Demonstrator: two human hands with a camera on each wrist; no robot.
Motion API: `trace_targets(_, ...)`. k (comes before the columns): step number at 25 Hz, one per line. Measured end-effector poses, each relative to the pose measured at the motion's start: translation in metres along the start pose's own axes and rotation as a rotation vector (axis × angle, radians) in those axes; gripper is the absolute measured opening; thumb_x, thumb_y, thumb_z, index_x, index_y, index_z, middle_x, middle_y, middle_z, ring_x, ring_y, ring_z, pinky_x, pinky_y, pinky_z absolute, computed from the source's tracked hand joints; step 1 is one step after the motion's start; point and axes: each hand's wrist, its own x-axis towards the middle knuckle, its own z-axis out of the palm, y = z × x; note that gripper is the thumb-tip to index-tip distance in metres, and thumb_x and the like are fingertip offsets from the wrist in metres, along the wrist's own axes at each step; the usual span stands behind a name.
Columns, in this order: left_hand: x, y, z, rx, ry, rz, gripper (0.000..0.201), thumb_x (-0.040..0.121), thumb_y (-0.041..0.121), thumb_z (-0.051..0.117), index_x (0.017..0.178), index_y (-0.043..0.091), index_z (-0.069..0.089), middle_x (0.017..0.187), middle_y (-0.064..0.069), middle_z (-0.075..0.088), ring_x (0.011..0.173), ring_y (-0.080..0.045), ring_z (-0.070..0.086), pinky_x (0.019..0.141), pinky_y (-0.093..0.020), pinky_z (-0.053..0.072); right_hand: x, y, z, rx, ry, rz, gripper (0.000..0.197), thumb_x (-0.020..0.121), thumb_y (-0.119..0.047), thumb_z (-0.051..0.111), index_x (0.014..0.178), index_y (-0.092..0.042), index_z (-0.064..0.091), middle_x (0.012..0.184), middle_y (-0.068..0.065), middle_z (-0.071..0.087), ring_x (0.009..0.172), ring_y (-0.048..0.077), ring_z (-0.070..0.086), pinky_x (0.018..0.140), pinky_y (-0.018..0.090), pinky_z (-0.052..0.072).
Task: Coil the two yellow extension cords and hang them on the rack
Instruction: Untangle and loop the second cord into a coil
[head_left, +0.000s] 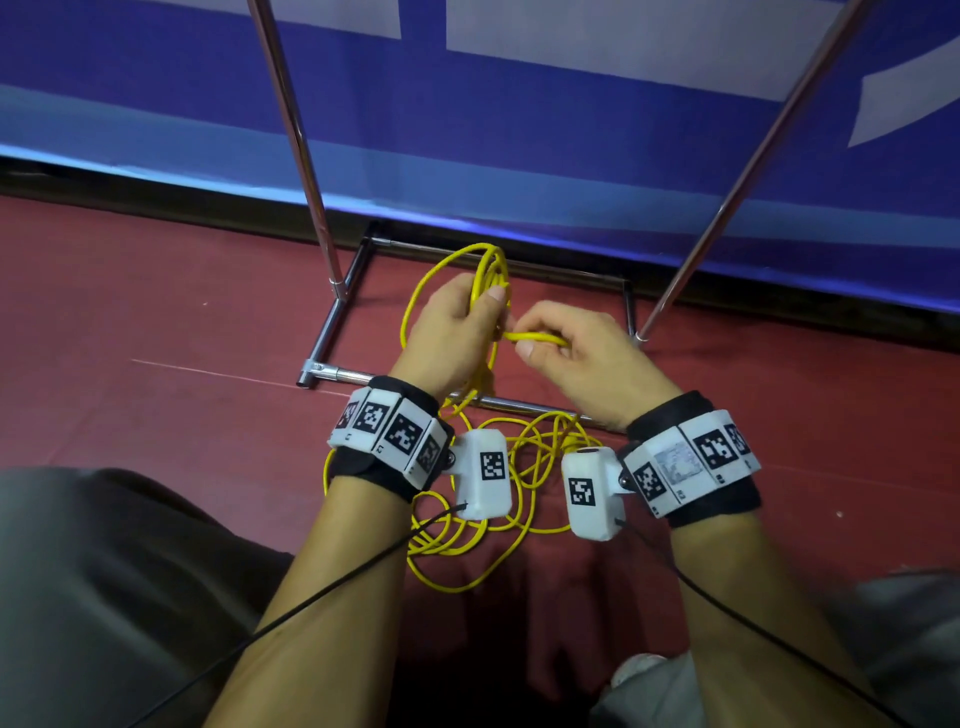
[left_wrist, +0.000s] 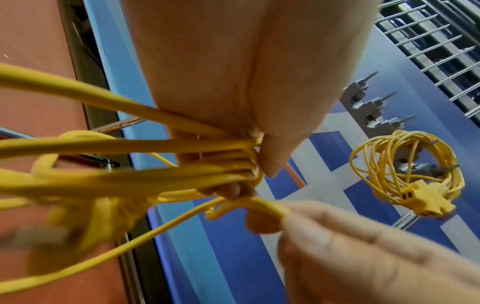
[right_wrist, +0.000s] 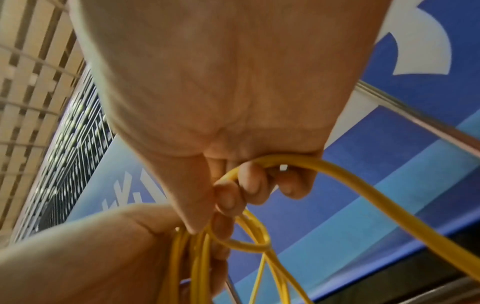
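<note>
Nearest the person, below both wrists, the uncoiled slack of the second yellow cord (head_left: 498, 525) lies in loose overlapping loops on the red floor (head_left: 182, 322), some of it crossing the chrome base bar of the rack (head_left: 332, 371). Above that slack, the left hand (head_left: 452, 332) has its fingers and thumb curled round a bundle of finished loops (head_left: 488, 270), which stands up past the thumb and trails down under the palm. Touching it on its right side, the right hand (head_left: 576, 348) pinches a single strand (head_left: 535, 338) between thumb and curled fingers, feeding it across toward the left palm. The cord's plug end (left_wrist: 85, 222) hangs blurred just below the left hand in the left wrist view.

Farther off, beyond the left hand's fingertips, the first cord (left_wrist: 407, 170) already hangs coiled on a grey hook of the rack, its socket block dangling at the bottom.

The risk, as I judge it, is in the floor slack: loops that overlap could pull into a knot as the right hand draws more cord in, or snag on the base bar. The bundle also looks thick for one grip; a slackened left thumb might let loops slide out and spill.
</note>
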Motion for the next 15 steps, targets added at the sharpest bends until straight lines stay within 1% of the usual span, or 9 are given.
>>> trace_targets(1,0.0,0.002,-0.001,-0.037,-0.012,0.008,0.027,0.091,0.037,0.047,0.084,0.016,0.061,0.07,0.01,0.064,0.069,-0.018,0.057,0.074,-0.043,0.05,0.0,-0.002,-0.002,0.057,0.028,-0.031,0.004,0.089,-0.013,0.063,0.093,-0.012,0.065,0.071,-0.01,0.059,0.063,-0.002,0.049,0.062,0.019,0.039)
trace_targets(2,0.0,0.006,-0.003,-0.075,-0.018,0.025,0.033,0.092,0.038,0.047,0.087,0.009,0.063,0.073,0.008,0.063,0.071,-0.017,0.055,0.074,-0.04,0.049,0.001,-0.004,-0.003,0.101,0.061,-0.057,0.003,0.089,-0.013,0.064,0.091,-0.011,0.065,0.071,-0.007,0.059,0.062,-0.002,0.047,0.061,0.017,0.037)
trace_targets(4,-0.002,0.013,-0.001,-0.114,-0.061,0.033,0.046,0.093,0.043,0.048,0.088,0.0,0.062,0.076,-0.001,0.06,0.072,-0.014,0.054,0.074,-0.035,0.045,0.002,-0.005,0.0,0.146,0.179,-0.07,0.008,0.085,-0.019,0.068,0.084,-0.012,0.063,0.065,0.002,0.056,0.058,0.005,0.043,0.058,0.024,0.036)
trace_targets(7,-0.012,0.022,0.012,-0.18,-0.197,-0.027,0.066,0.085,0.054,0.059,0.087,-0.012,0.056,0.063,-0.002,0.047,0.058,-0.012,0.045,0.064,-0.034,0.046,0.006,0.004,0.007,0.093,0.416,0.042,0.025,0.077,-0.034,0.071,0.073,-0.016,0.053,0.053,-0.003,0.043,0.052,0.01,0.035,0.053,0.031,0.034)
trace_targets(8,-0.014,0.023,0.015,-0.181,-0.218,-0.035,0.066,0.082,0.051,0.067,0.085,-0.014,0.055,0.06,0.0,0.043,0.054,-0.011,0.041,0.058,-0.03,0.046,0.007,0.009,0.006,0.106,0.435,0.076,0.033,0.078,-0.043,0.068,0.071,-0.015,0.052,0.052,-0.003,0.041,0.053,0.013,0.034,0.052,0.033,0.034)
trace_targets(10,-0.018,0.025,0.016,-0.15,-0.136,-0.022,0.041,0.084,0.031,0.077,0.071,0.0,0.054,0.055,0.0,0.041,0.046,-0.009,0.039,0.047,-0.022,0.041,0.007,0.021,-0.004,0.201,0.356,0.123,0.05,0.082,-0.062,0.055,0.067,-0.015,0.051,0.053,0.003,0.044,0.054,0.016,0.037,0.054,0.036,0.035)
trace_targets(12,-0.015,0.022,0.011,-0.122,-0.006,-0.016,0.034,0.089,0.022,0.074,0.065,0.013,0.051,0.054,-0.003,0.041,0.042,-0.009,0.037,0.043,-0.021,0.037,0.003,0.035,-0.012,0.162,0.21,0.185,0.059,0.083,-0.071,0.044,0.066,-0.016,0.053,0.056,0.007,0.053,0.055,0.014,0.045,0.059,0.037,0.039)
trace_targets(13,-0.013,0.018,0.008,-0.11,0.043,-0.016,0.034,0.09,0.023,0.073,0.066,0.013,0.051,0.054,-0.004,0.041,0.043,-0.009,0.038,0.043,-0.022,0.038,0.0,0.042,-0.013,0.118,0.17,0.204,0.059,0.083,-0.071,0.043,0.067,-0.016,0.054,0.056,0.006,0.056,0.056,0.012,0.048,0.062,0.036,0.041)
trace_targets(15,-0.011,0.016,0.0,-0.065,0.07,-0.011,0.033,0.09,0.026,0.073,0.069,0.008,0.054,0.054,-0.001,0.043,0.044,-0.01,0.041,0.046,-0.025,0.044,-0.004,0.053,-0.011,0.084,0.213,0.205,0.049,0.086,-0.063,0.046,0.068,-0.018,0.055,0.056,0.0,0.053,0.057,0.011,0.047,0.063,0.035,0.041)
